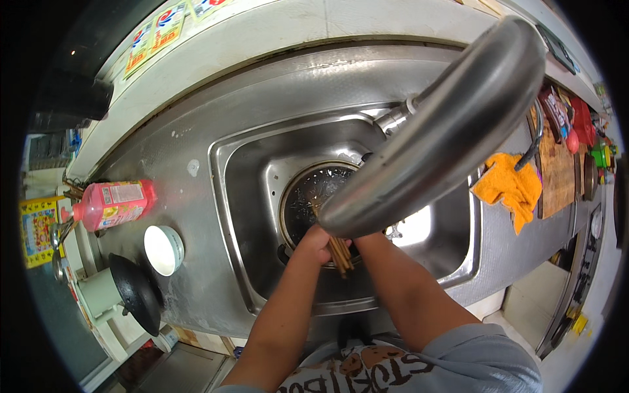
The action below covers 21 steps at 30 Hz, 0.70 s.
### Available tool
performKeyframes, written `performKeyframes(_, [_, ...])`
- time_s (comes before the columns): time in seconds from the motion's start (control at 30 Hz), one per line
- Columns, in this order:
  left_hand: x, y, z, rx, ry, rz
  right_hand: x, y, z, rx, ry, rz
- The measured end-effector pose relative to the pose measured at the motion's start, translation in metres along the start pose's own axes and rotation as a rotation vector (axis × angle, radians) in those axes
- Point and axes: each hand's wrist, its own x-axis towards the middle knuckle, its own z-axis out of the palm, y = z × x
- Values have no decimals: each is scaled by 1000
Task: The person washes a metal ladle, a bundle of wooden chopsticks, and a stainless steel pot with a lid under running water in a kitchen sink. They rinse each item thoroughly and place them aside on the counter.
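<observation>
My left hand (317, 244) closes around a bundle of wooden chopsticks (340, 255) over a round dark pot (300, 196). Their lower ends poke out toward me, past the pot's near rim. The pot sits in the stainless steel sink (250, 172) and appears to hold water with bright reflections on it. Close beside the chopsticks is my right hand (361, 239), largely hidden behind the big curved metal faucet spout (442, 132). Its fingers and grip cannot be made out.
On the left of the steel counter stand a pink pump bottle (120, 199), a white bowl (163, 250) and a black pan-like vessel (135, 294). To the right lie an orange cloth (511, 189) and a wooden cutting board (555, 172). The spout arches across the sink.
</observation>
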Motion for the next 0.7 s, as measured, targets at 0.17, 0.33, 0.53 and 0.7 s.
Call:
performKeyframes(0.17, [-17,6,-12,341,76,133,-48,-53,-31,1201,-366,555])
performKeyframes(0.33, [-36,0,-11,932,54,278,-41,-53,9,964,-310,425])
performKeyframes(0.53, [-15,-18,-54,1410,284,735,5,-57,31,717,-60,506])
performKeyframes(0.7, [-103,-10,-4,1096,227,211,29,-8,10,123,-6,240])
